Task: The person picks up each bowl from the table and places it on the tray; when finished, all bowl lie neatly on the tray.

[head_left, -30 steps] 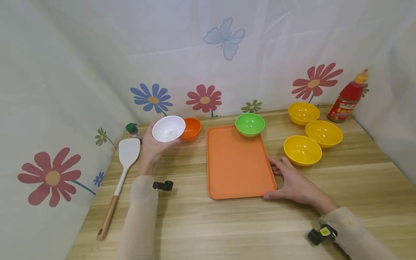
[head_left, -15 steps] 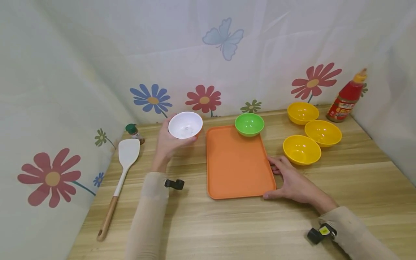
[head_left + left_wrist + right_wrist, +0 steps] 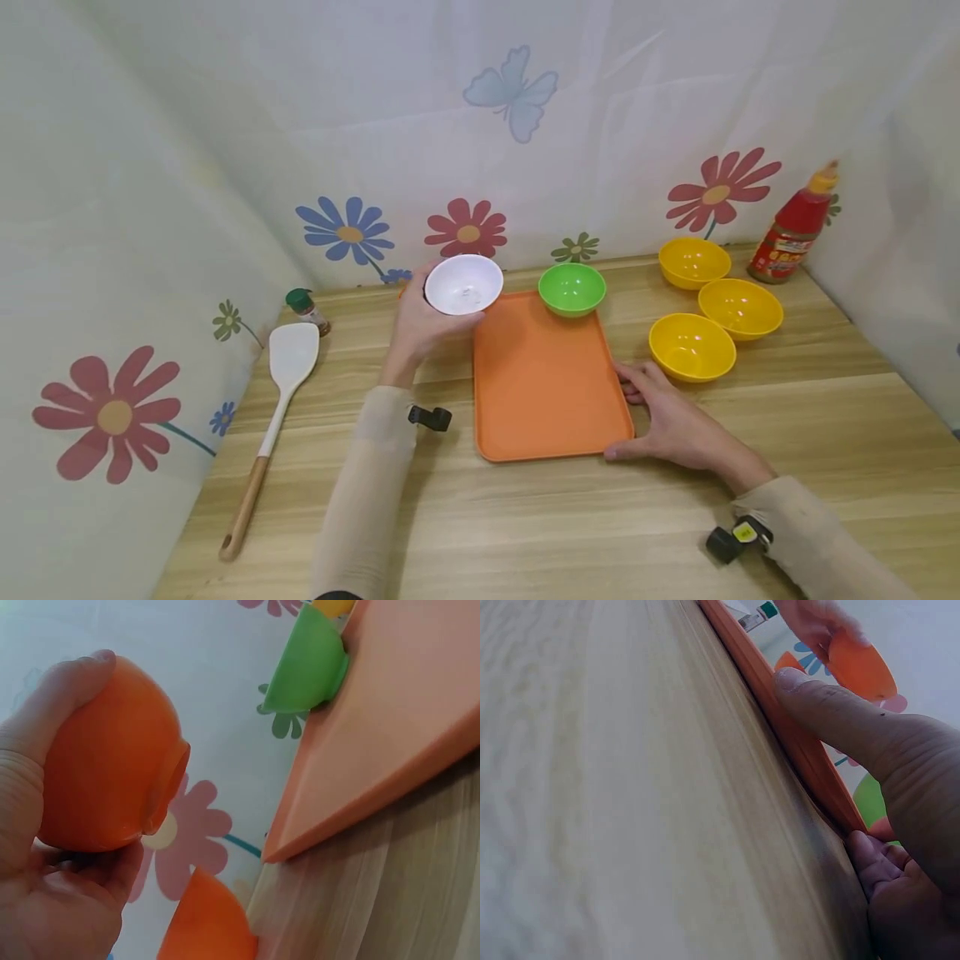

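A bowl [image 3: 463, 285], white inside and orange outside, is held up by my left hand [image 3: 422, 333] over the far left corner of the orange tray [image 3: 551, 387]. In the left wrist view, thumb and fingers wrap the sides of its orange outer wall [image 3: 112, 761]. A green bowl [image 3: 572, 292] sits at the tray's far right corner. My right hand [image 3: 663, 417] grips the tray by its near right corner, thumb on the near edge and curled fingers against the right side. Another orange bowl [image 3: 210, 922] stands left of the tray, mostly hidden by my left hand in the head view.
Three yellow bowls [image 3: 692, 348] stand close together right of the tray. Behind them is a red sauce bottle [image 3: 791, 233]. On the left lie a white spatula [image 3: 277, 417] with a wooden handle and a small green-capped jar [image 3: 307, 311]. A flowered curtain [image 3: 375, 125] borders the table.
My left hand has carried the white-lined bowl rightward, from left of the other orange bowl, past it, to the tray's far left corner. The right hand has stayed at the tray.
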Demonstrator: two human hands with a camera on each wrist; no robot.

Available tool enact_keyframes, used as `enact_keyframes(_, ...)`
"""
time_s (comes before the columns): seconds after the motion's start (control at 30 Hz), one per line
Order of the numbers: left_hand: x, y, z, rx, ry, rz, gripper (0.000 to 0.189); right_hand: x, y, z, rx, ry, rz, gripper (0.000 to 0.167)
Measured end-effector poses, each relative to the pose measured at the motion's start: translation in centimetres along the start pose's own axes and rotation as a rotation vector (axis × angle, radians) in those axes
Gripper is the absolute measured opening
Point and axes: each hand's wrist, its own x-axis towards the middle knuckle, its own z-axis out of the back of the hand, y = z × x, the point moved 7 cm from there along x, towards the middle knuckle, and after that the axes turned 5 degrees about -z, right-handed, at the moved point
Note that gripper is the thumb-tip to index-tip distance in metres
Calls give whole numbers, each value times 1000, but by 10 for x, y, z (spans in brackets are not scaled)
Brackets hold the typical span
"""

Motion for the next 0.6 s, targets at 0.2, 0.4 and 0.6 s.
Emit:
enact_keyframes(0.2,8,8,-22,12,30,16,107,0,0,0,6,0,4,133)
enact_keyframes(0.4,14,18,-40,13,68,15,110,1,-2,-1,14,0,3,133)
enact_keyframes(0.6,17,30,-52,45,101,35,109,1,-2,0,17,-1,-2,133)
